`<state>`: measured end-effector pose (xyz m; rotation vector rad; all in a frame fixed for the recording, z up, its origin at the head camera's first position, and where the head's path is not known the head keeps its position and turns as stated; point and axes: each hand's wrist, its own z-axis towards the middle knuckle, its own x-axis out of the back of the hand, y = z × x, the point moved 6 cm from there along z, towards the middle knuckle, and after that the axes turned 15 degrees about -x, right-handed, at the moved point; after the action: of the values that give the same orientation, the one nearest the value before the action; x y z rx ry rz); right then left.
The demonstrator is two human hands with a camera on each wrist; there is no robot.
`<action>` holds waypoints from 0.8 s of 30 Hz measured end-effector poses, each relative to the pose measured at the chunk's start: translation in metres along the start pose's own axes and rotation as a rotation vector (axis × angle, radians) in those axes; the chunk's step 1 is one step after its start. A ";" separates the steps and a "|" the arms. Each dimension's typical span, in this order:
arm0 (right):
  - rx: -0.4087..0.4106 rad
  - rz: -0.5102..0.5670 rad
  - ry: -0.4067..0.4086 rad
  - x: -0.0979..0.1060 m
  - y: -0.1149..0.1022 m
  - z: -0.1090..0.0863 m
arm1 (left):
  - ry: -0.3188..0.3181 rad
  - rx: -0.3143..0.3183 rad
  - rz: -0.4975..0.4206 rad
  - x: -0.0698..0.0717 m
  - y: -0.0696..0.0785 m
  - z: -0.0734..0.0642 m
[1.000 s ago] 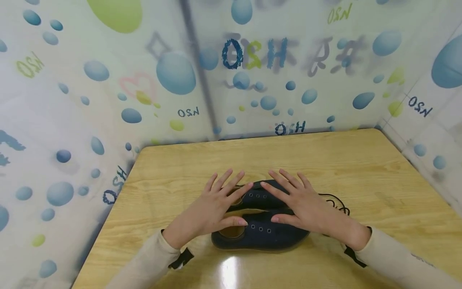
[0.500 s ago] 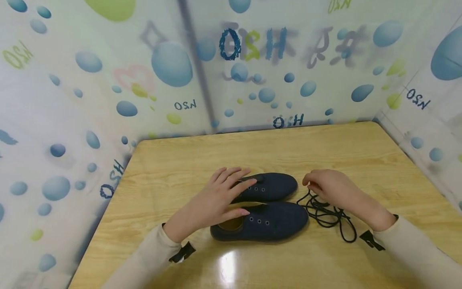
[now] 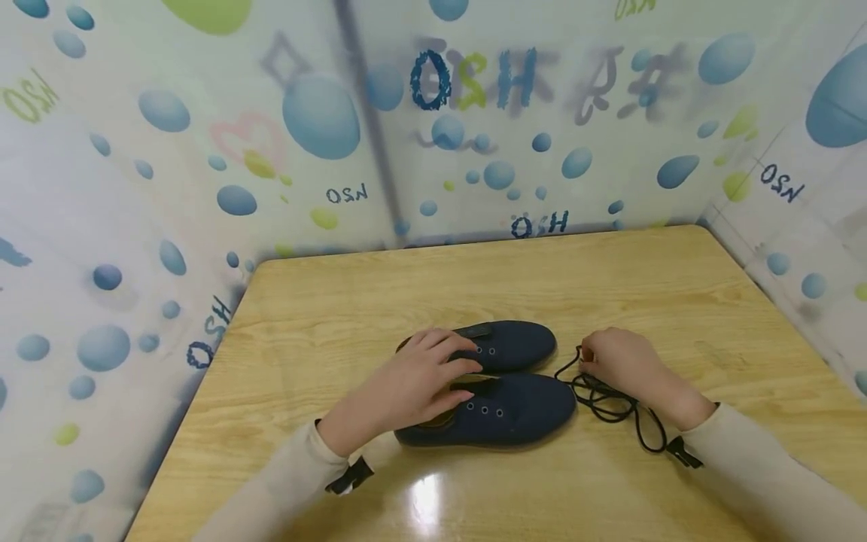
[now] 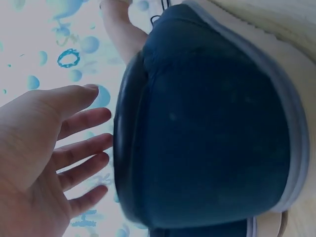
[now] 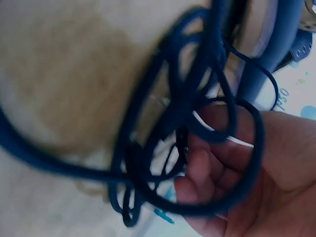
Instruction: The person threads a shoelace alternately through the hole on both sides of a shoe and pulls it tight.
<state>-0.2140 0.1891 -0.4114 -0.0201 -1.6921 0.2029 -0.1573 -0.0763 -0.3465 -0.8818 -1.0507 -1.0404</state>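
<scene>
Clock directions refer to the head view, with 12 o'clock at the far edge. Right hand [image 3: 626,369]: fingers curled inward, grip closed in a pinch on the loose, tangled, dark cord shoelaces [image 5: 183,103]. Left hand [image 3: 423,380]: grip relaxed, holding nothing; fingers parted and slightly bent over the heel ends of the shoes, at 9 o'clock. Contact with the shoes cannot be confirmed.

Shoes, quantity two: one near navy-blue fabric low shoe [image 3: 531,410] at 6 o'clock of the pair and one far navy-blue fabric low shoe [image 3: 521,346] at 12 o'clock. Both lie side by side, soles down, toes toward 3 o'clock, on the light wood-grain table [image 3: 339,301]. Visible eyelets: three on the near shoe, two on the far. The shoelaces form one bundle at 3 o'clock of the toes; the number of laces cannot be determined. Cream sleeves [image 3: 772,470], quantity two.
</scene>
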 end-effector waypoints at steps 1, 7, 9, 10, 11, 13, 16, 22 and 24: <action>-0.005 -0.001 0.010 -0.002 0.000 0.001 | 0.008 -0.009 -0.016 0.000 0.001 0.001; 0.002 0.050 0.041 -0.003 0.001 0.003 | 0.021 -0.035 -0.039 -0.001 0.007 0.003; 0.006 0.089 0.046 0.003 0.002 0.001 | 0.015 -0.039 -0.036 -0.002 0.009 0.003; 0.004 0.112 0.053 0.007 0.003 0.000 | 0.013 -0.040 -0.034 -0.002 0.009 0.003; 0.007 0.127 0.066 0.013 0.003 0.000 | 0.016 -0.041 -0.036 -0.003 0.009 0.003; 0.010 0.155 0.083 0.022 0.004 -0.002 | 0.020 -0.043 -0.033 -0.003 0.009 0.003; 0.012 0.129 0.045 0.023 0.004 -0.001 | 0.026 -0.040 -0.031 -0.003 0.009 0.003; 0.013 0.031 0.004 -0.005 -0.001 0.002 | 0.014 -0.032 -0.059 -0.002 0.011 0.004; 0.022 0.022 0.034 -0.009 -0.003 0.003 | 0.012 -0.035 -0.053 -0.001 0.012 0.004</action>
<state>-0.2151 0.1847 -0.4197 -0.0253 -1.6566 0.2365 -0.1475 -0.0688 -0.3475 -0.8784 -1.0534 -1.1099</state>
